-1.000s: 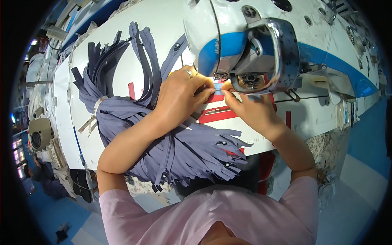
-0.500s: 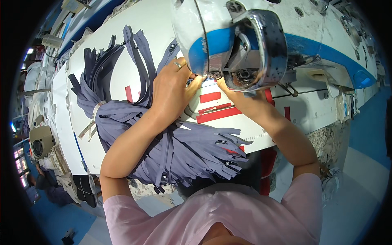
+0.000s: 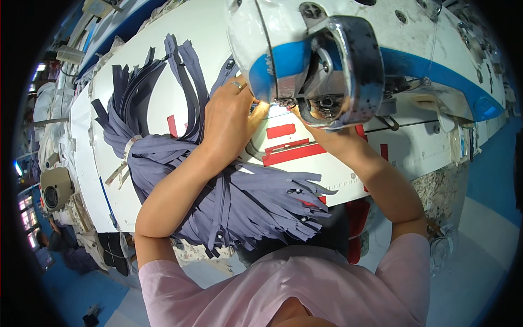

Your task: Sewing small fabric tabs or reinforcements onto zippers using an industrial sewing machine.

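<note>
- On the white bench [image 3: 163, 117], sewing machine [image 3: 327, 60] head looms over everything
- grey zipper bundle [image 3: 218, 191] runs under the left forearm
- left hand [image 3: 231, 117] nearer, fingers pinching narrow at the needle; right hand [image 3: 321, 131] mostly hidden, can't tell

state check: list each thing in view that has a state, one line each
left hand: resting on the zipper bundle, fingers at the needle area, ring on one finger
right hand: under the machine head, mostly hidden, grip unclear
zipper bundle: tied with a pale band, ends fanned out, hanging over the table edge
sewing machine: head over both hands, needle not visible
table: white, red tape marks near the machine
</note>
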The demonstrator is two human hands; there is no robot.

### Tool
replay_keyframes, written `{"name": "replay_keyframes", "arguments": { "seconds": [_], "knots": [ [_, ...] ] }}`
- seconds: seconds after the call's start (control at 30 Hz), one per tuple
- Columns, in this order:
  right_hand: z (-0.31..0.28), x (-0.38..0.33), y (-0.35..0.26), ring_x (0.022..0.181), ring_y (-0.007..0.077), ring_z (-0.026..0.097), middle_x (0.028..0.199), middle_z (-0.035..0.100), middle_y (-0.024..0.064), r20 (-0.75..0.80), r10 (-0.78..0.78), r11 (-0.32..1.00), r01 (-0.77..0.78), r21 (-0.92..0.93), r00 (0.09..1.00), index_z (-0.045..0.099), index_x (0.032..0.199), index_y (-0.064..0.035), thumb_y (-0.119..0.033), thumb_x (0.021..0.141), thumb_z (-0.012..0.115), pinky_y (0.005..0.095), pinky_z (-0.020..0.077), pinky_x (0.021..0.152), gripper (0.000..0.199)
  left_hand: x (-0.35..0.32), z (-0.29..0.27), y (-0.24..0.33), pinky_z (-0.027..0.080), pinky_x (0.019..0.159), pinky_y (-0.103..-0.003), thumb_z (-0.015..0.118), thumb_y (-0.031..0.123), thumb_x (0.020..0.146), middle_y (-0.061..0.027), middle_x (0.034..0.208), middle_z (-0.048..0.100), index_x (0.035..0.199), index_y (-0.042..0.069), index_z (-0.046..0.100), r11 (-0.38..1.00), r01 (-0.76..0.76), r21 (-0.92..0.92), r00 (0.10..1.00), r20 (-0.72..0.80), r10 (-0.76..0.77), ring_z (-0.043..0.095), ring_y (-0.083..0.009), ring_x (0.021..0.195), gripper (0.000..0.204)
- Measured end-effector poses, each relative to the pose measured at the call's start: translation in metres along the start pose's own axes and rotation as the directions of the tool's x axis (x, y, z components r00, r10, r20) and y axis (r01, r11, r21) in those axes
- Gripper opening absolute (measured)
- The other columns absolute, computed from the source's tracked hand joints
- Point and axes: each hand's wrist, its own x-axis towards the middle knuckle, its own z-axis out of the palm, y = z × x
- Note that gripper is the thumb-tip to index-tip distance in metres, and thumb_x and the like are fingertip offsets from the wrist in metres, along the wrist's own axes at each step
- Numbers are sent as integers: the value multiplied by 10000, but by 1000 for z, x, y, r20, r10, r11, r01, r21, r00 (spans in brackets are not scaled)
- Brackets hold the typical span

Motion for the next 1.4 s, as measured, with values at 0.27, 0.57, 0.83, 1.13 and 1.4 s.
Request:
{"name": "replay_keyframes", "arguments": {
  "seconds": [0.27,0.57,0.83,1.13,1.4],
  "knots": [
    [-15,11,-8,1411,302,378,1533,385,165,783,407,908,-114,-404,471,371,1484,-57,-293,1072,425,480,270,1194,478,1,0,1,503,753,-443,738,86,771,-134,940,638,934,13,669,998,-27,-62,999,-48,24,628,-350,901,191],
    [3,-12,0,757,405,618,752,655,169,-9,70,989,-68,130,997,629,846,-44,-143,810,654,493,449,713,108,1,9,-5,506,756,-451,758,93,759,-152,950,632,960,25,669,1000,3,-17,1000,22,-3,626,-352,907,230],
    [7,-13,2,773,424,617,763,652,190,5,128,987,-128,99,992,631,831,-38,-133,802,645,511,449,702,101,2,10,-5,507,750,-453,775,106,747,-156,953,631,962,11,668,999,-11,-32,1000,21,12,626,-361,907,258],
    [15,-18,10,750,419,615,744,648,182,-2,3,999,-3,-45,1000,629,828,-47,-123,796,651,507,442,688,86,1,6,-3,493,731,-450,764,123,761,-153,917,611,917,6,657,997,-71,21,997,-36,72,618,-356,860,222],
    [4,-20,13,1399,375,393,1482,448,179,700,376,923,-315,-222,607,459,1418,-37,-214,980,584,664,211,1153,488,1,4,-1,494,739,-444,741,103,762,-150,915,615,938,6,661,995,-96,5,991,-88,96,620,-351,854,216]
  ]
}}
